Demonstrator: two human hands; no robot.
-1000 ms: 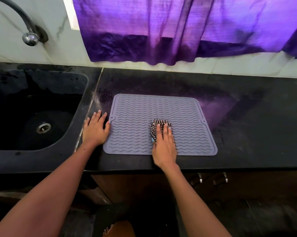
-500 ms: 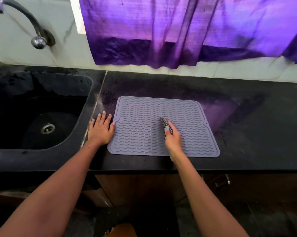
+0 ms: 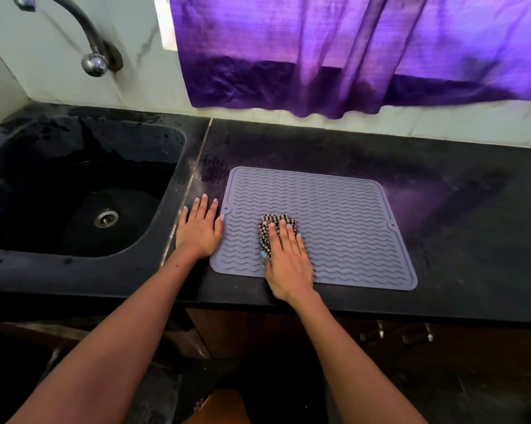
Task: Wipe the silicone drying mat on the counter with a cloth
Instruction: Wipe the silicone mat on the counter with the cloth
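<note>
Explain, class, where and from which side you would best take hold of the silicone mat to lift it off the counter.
Probably the far right corner of the silicone mat, approached from the right. The mat lies flat and thin, so only an edge can be pinched. The right hand presses the cloth near its left middle, and the left hand rests by the left edge. The right side is free.

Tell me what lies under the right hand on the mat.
A checked cloth lies under the right hand, pressed flat onto the grey silicone mat. Only the cloth's far and left edges show; the rest, and the mat ridges beneath, are covered.
</note>
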